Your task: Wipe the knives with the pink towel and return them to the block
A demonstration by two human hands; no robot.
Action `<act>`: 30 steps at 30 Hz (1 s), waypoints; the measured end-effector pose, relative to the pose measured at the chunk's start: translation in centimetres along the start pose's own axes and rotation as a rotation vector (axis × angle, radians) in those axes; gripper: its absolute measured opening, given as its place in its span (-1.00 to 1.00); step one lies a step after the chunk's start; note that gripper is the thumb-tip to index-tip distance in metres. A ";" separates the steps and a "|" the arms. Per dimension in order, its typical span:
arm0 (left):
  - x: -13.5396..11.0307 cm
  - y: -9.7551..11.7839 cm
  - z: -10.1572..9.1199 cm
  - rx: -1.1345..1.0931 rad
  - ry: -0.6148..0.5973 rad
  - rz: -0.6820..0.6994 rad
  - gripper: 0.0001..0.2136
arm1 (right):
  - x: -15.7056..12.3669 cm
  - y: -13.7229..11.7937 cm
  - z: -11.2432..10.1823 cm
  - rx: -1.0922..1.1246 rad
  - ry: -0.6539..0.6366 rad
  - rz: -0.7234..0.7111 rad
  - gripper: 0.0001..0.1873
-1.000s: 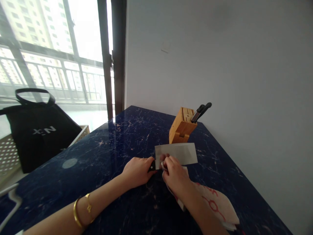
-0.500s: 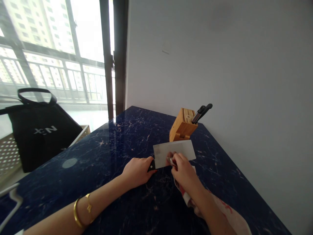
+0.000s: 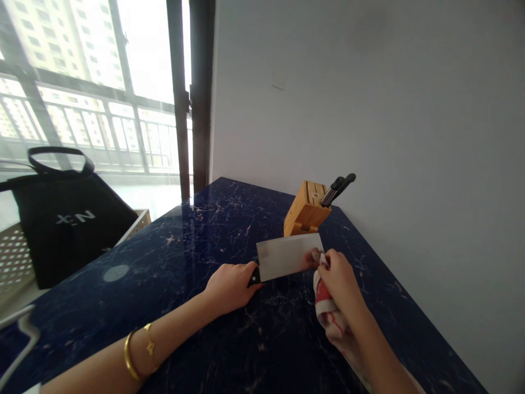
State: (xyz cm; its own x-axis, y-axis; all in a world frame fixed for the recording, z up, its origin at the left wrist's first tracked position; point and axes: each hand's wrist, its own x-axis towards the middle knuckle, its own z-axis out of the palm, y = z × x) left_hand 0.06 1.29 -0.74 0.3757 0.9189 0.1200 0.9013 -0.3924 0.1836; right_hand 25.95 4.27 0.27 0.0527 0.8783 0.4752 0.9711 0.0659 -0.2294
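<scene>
A cleaver (image 3: 287, 256) with a wide, shiny blade and a black handle is held above the dark blue marbled table. My left hand (image 3: 232, 287) is closed round its handle, with the blade pointing right. At the blade's far right end, my right hand (image 3: 338, 273) pinches a white and red cloth (image 3: 328, 312) against the metal. The cloth hangs down under my right forearm, which hides part of it. The hand and cloth are mirrored in the blade.
Just behind the blade stands a wooden knife block (image 3: 307, 208) with black-handled knives (image 3: 338, 189) in it. A black bag (image 3: 74, 219) rests on a perforated crate (image 3: 12, 257) at the left. The table (image 3: 221, 219) meets a grey wall (image 3: 369, 109).
My right hand has slid rightward along the blade with the cloth, from near its middle to its far end. My left hand and the cleaver have barely moved.
</scene>
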 end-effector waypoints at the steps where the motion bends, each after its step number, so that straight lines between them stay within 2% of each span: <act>1: 0.0 0.0 0.0 -0.006 -0.001 -0.006 -0.71 | 0.0 0.2 -0.1 -0.021 0.013 0.010 -0.88; 6: -0.3 0.1 -0.2 -0.015 0.012 0.027 -0.68 | 0.1 0.7 -0.7 -0.044 0.106 0.067 -0.90; 10: -0.4 0.0 -0.3 -0.024 0.034 0.024 -0.67 | 0.3 1.1 -1.3 0.105 0.185 0.099 -0.95; 13: -0.3 -0.1 -0.4 -0.058 0.060 -0.003 -0.67 | 0.5 1.5 -1.8 0.208 0.247 0.121 -0.92; 17: -0.3 0.0 -0.7 -0.195 0.081 -0.023 -0.66 | 0.4 1.2 -2.3 0.291 0.299 0.150 -0.91; 21: -0.3 0.5 -0.9 -0.421 0.159 -0.049 -0.67 | -0.2 -0.7 -2.3 0.348 0.245 0.102 -0.93; 26: -0.4 0.8 -1.1 -0.785 0.297 -0.012 -0.77 | -1.2 -3.7 -1.6 0.473 0.148 -0.109 -0.93; 30: -0.4 0.7 -0.8 -1.156 0.240 -0.040 -0.77 | -2.0 -5.6 -1.1 0.516 0.030 -0.232 -0.90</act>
State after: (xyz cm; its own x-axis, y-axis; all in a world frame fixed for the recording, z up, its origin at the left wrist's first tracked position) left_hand 0.38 0.66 0.11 0.1900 0.9490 0.2518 0.1346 -0.2792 0.9507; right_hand 20.65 1.60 1.53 -0.1348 0.8000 0.5846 0.7186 0.4852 -0.4982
